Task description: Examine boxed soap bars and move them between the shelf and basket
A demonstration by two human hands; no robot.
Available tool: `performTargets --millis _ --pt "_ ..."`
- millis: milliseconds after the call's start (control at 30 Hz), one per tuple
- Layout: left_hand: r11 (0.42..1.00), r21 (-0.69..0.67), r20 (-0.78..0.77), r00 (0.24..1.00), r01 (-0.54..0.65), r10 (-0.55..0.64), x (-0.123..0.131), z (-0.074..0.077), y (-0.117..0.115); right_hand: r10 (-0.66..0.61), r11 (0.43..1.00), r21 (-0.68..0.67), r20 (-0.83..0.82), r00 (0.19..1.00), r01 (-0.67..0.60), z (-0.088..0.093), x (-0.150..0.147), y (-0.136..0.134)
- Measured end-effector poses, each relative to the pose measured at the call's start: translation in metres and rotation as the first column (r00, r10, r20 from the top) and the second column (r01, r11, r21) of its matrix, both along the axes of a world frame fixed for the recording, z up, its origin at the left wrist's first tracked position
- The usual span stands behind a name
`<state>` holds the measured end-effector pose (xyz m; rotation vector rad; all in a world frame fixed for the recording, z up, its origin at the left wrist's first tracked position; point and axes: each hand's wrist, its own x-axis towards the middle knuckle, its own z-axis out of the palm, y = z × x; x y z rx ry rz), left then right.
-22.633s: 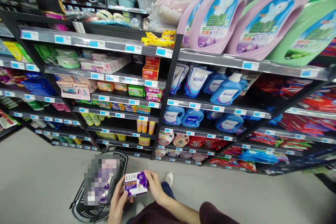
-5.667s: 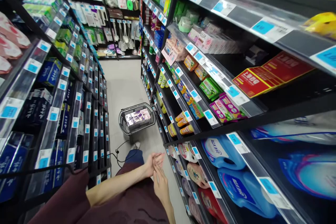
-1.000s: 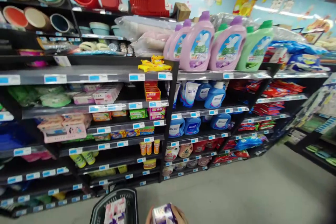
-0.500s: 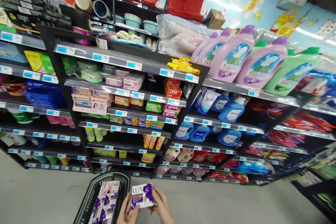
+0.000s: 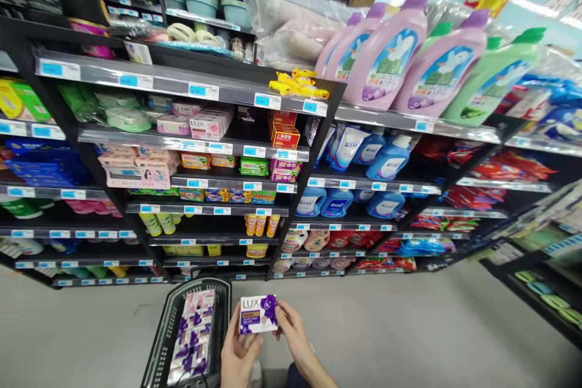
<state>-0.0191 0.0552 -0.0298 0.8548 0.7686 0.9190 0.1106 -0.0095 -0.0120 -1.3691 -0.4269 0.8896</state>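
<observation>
A white and purple LUX soap box [image 5: 257,314] is held up between both hands, its printed front facing me. My left hand [image 5: 237,351] grips the box by its left side, thumb below the lower edge. Around the right end close the fingers of my right hand [image 5: 291,330]. Just left of my hands stands a black shopping basket [image 5: 157,339] on the floor. Inside it lie several LUX boxes [image 5: 193,336], purple and white, with pink ones at the far end.
Shelves ahead carry pink LUX soap boxes [image 5: 211,124], blue detergent bottles [image 5: 390,157] and yellow packets [image 5: 299,83]. Large lilac detergent jugs [image 5: 386,54] stand on top. Grey floor [image 5: 386,327] lies between me and the shelves. Another shelf unit [image 5: 536,291] stands at the right.
My view has shifted closer to the shelves. The soap box and both hands appear slightly higher and further right, still holding the box; it looks more level now.
</observation>
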Motion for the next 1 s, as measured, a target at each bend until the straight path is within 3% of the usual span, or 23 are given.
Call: performTargets --millis 233,400,533,1000 --pt "0.983 0.059 -0.081 0.983 0.171 -0.166 -0.012 0.012 -0.006 -0.074 0.997 -0.030 -0.027 0.997 0.074 0.000 -0.011 -0.019" --pt "0.976 0.088 -0.081 0.978 0.201 -0.194 -0.011 0.027 -0.011 -0.128 0.992 -0.008 0.005 0.992 0.128 0.010 -0.004 -0.027" --pt "0.980 0.072 -0.115 0.977 0.186 -0.177 -0.010 0.034 -0.013 -0.119 0.993 -0.002 -0.010 0.993 0.119 0.012 0.000 -0.029" --pt "0.996 -0.056 -0.151 0.986 0.069 -0.077 -0.011 0.025 -0.009 -0.019 1.000 0.010 -0.028 0.999 0.019 0.001 0.005 -0.020"
